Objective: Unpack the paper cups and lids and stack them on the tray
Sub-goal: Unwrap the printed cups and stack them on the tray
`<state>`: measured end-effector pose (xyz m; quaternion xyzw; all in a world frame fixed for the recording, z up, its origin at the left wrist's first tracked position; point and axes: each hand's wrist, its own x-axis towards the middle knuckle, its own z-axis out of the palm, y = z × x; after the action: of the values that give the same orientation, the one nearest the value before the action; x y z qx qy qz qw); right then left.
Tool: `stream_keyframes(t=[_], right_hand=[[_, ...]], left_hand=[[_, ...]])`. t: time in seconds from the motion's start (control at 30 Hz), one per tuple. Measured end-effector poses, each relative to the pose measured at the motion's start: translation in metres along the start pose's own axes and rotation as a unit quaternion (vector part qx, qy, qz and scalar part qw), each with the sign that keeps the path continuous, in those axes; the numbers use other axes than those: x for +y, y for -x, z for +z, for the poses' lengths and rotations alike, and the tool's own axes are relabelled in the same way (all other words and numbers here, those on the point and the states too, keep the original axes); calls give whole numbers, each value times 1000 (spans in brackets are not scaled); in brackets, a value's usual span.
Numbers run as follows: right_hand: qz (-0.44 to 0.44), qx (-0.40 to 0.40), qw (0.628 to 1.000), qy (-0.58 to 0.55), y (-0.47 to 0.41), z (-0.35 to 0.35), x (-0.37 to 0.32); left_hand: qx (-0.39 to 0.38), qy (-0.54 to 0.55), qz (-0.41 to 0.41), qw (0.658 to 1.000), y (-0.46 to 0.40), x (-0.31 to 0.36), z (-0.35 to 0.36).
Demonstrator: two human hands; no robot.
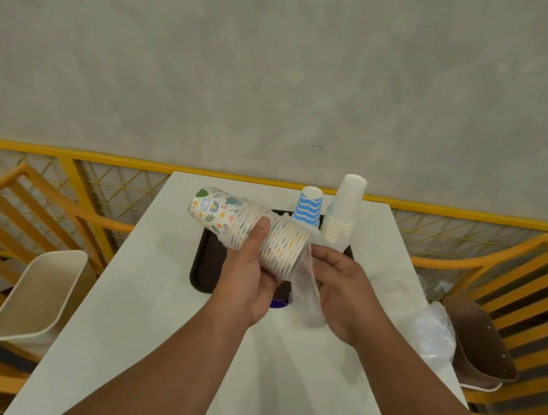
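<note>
Over the near edge of the tray [201, 267], both hands work a sleeve of printed cups [249, 230] out of its clear wrap [306, 294]. Nearest, the right hand [341, 291] has its fingers curled on the loose tail of wrap that trails off the stack's open-mouth end; the pinch itself is partly hidden, but film is plainly gathered in it. Just left of it, the left hand [250, 273] grips the stack from below, thumb laid across the rims. The stack lies nearly level above the tray, long axis running from upper left to lower right: closed bottoms point up-left and away, mouths point down-right toward the right hand. To do this step well, I judge the left hand should clamp the nested rims firmly so no cup slides out, while the right draws the film straight along the stack's axis, not sideways, which could fan the cups apart. Beyond the hands, at the tray's far side, a blue striped cup [308, 208] stands upside down, with a tall white stack [342, 212] just right of it, also inverted. Printed cups are not yet set down.
</note>
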<state>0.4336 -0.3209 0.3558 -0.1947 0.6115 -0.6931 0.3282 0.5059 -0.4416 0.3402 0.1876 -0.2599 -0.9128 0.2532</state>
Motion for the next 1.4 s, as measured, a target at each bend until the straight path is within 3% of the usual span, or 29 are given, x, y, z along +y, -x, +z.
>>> stream_keyframes(t=[0.1,0.2,0.27,0.37,0.47,0.57,0.8,1.03,1.27,1.4], right_hand=[[50,-79,973,-210,0,8,-1],[31,-103,949,-296,-2,7,4],[23,-88,950,-300,1,4,5],[29,-53,956,-287,6,-2,3],[27,-33,969,-245,7,-7,2],[32,-27,977,-211,5,-7,7],[40,-10,977,-208,6,-12,19],[44,-26,981,-185,11,-19,19],[34,-34,973,-226,11,-21,20],[36,-25,966,-255,9,-23,24]], left_hand=[[-43,-51,9,998,5,-5,5],[-49,-143,25,988,8,-9,6],[-15,-209,66,976,11,-8,7],[69,-214,200,954,13,4,4],[104,-289,273,912,17,22,-7],[139,-404,298,853,20,36,-13],[186,-538,320,757,15,57,-9],[151,-645,338,669,6,71,1],[132,-658,319,669,6,72,7],[123,-593,301,737,0,74,5]])
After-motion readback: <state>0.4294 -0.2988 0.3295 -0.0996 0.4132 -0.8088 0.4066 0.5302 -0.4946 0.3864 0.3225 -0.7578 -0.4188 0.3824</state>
